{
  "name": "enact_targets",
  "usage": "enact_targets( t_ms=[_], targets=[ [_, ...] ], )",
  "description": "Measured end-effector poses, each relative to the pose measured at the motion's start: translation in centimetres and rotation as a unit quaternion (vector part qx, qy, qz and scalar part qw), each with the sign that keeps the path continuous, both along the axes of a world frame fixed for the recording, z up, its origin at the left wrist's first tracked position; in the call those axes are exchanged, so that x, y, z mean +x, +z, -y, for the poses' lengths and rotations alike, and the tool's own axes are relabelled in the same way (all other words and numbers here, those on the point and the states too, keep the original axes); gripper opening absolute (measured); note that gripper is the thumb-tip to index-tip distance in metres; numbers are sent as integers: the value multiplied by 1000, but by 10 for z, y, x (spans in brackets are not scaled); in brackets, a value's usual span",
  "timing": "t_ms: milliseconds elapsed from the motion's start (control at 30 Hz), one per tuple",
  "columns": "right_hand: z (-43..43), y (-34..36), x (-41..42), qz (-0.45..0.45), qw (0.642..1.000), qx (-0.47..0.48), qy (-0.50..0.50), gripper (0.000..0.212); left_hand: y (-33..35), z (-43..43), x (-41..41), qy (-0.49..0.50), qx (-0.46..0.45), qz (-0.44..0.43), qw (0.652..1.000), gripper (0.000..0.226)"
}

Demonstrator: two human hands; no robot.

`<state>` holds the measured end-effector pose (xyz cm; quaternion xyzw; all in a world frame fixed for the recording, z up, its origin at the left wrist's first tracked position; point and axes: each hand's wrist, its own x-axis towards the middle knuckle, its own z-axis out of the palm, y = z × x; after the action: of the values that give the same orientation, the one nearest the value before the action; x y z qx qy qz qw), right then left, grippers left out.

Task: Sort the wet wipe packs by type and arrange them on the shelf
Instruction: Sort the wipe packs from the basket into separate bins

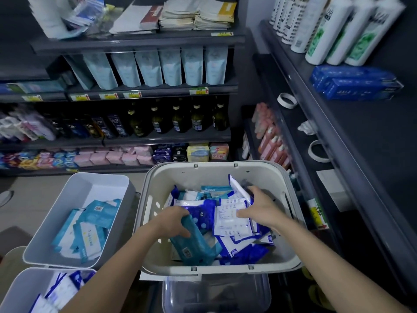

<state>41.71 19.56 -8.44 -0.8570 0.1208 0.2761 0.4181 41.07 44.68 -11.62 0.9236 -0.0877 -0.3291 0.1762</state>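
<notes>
A large beige basket (291,249) in front of me holds a jumble of wet wipe packs, teal ones and blue-and-white ones. My left hand (174,219) grips a teal pack (195,241) at its upper end, inside the basket. My right hand (259,207) holds a blue-and-white pack (232,219) lying printed side up on the pile. A grey bin (108,184) at the left contains several teal packs (88,224). A second bin (20,288) at the bottom left contains blue-and-white packs (63,288).
Dark shelves ahead carry pouches (171,66), bottles (178,118) and small boxes. The right-hand shelf (361,141) bears white bottles (334,28), a blue package (354,83) and tape rings (287,100). A clear plastic tub (216,294) sits under the basket.
</notes>
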Motion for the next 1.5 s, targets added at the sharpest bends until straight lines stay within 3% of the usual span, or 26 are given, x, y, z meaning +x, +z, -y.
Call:
enact_targets(
  t_ms=[100,233,467,633,800,1033,1300,1500],
  targets=[
    [-4,-2,2,2,1000,-15,-14,42,1,-2,-4,0,-4,6,1000,22],
    [-4,-4,1,-18,999,20,-31,36,-1,-7,-8,27,-13,9,1000,23],
    [2,-6,-5,18,994,33,-103,40,-4,-9,-8,65,-15,17,998,28],
    [13,10,-5,59,987,63,-138,36,-5,-3,-7,143,29,104,984,27],
    [13,11,-8,70,987,61,-131,36,0,10,-5,116,-58,79,988,17],
    [19,13,-6,86,979,110,-152,36,22,11,-2,190,-118,154,962,16],
    [-6,42,9,83,952,242,-169,33,54,-3,-25,323,-189,252,892,14],
    [-41,64,17,123,935,299,-143,35,76,-16,-46,435,-259,328,798,17]
  ],
)
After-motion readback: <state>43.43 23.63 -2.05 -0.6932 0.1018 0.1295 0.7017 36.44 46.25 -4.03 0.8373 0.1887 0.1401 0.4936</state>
